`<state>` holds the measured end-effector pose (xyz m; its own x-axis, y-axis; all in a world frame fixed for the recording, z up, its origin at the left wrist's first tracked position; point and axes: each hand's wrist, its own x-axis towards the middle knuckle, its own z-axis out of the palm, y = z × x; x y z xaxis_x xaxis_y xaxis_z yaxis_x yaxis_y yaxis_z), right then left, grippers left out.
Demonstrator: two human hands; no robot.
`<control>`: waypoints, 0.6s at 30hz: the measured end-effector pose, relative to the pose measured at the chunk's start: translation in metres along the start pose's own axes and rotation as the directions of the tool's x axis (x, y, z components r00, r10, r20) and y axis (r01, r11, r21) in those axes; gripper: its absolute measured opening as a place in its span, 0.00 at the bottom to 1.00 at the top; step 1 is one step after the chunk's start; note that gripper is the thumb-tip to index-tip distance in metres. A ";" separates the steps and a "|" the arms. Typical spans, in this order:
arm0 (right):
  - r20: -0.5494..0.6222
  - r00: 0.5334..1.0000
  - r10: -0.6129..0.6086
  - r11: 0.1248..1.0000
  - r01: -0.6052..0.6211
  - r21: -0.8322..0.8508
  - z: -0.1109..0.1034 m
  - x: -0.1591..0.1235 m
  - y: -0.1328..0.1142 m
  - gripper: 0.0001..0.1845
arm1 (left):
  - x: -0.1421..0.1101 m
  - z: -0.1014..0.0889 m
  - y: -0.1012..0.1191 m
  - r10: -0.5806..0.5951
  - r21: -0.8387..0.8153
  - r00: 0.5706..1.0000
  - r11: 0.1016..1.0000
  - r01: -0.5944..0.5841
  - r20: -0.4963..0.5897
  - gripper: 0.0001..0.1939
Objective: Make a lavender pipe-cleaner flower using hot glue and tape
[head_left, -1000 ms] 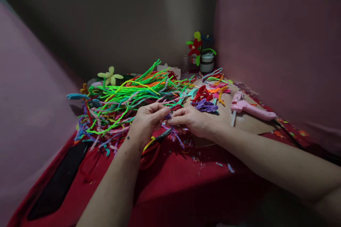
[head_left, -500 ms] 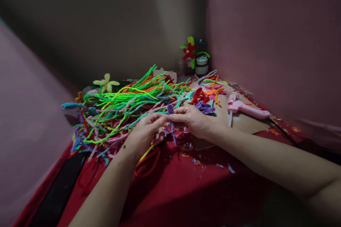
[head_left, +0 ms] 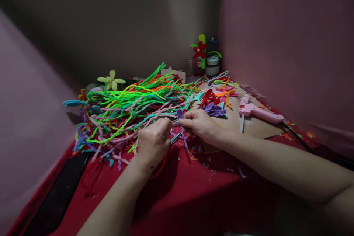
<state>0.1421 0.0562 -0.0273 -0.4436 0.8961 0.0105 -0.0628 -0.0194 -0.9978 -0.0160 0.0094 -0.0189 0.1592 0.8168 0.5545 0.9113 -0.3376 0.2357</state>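
One purple strip [head_left: 180,114] stands in the pinch of the right hand [head_left: 201,124], just off the near left part of the board [head_left: 256,129]. Its upper end makes a flat, rounded loop, and from below the fingers a thin fuzzy tail hangs down. The work at this moment looks to be holding and shaping this strip. In my judgement, such soft, thin material calls for a light but steady pinch, so that the loop keeps its form.

The left hand [head_left: 155,138] is curled, knuckles up, close to the right hand; its fingertips are hidden, so I cannot tell what it holds. By it, left of the board, is the dark, straight metal of the scissors [head_left: 176,138], partly covered.

On the board lie purple loops [head_left: 212,110] and red loops [head_left: 209,97], velvety and narrow. The glue gun [head_left: 261,113] rests on its right part, of smooth pink plastic, with a pale stick pointing toward the near side. Left of the board spreads a tangled pile [head_left: 138,97] of long fuzzy stems, mostly bright green, and a pale yellow flower [head_left: 111,80] stands behind it. Beyond the board is a round-sided jar [head_left: 212,67], beside a red flower [head_left: 199,49] with pointed petals. Under everything goes the red cloth [head_left: 171,206], with small scraps [head_left: 207,166] near the board.
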 end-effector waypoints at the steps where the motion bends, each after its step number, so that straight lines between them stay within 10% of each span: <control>1: -0.004 1.000 -0.010 1.000 0.010 0.005 -0.001 0.000 0.000 0.16 | 0.002 -0.001 -0.001 -0.097 -0.117 0.995 0.989 0.094 -0.024 0.09; 5: -0.044 0.997 -0.069 0.996 0.071 0.055 -0.007 0.002 0.002 0.15 | 0.009 -0.003 -0.004 -0.555 -0.702 0.823 0.538 0.468 0.123 0.09; 9: -0.089 0.983 -0.162 0.981 0.170 0.090 -0.009 0.007 0.006 0.14 | 0.009 0.001 0.008 -0.479 -0.747 0.689 0.098 0.657 0.543 0.11; 18: -0.098 0.982 -0.164 0.971 0.179 0.161 -0.009 0.010 0.004 0.10 | 0.017 0.017 0.044 -0.268 -0.697 0.665 -0.036 0.716 0.697 0.11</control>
<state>0.1455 0.0690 -0.0321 -0.3375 0.9262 0.1679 -0.2845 0.0697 -0.9562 0.0334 0.0167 -0.0126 0.1260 0.9599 -0.2505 -0.1834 0.2707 0.9450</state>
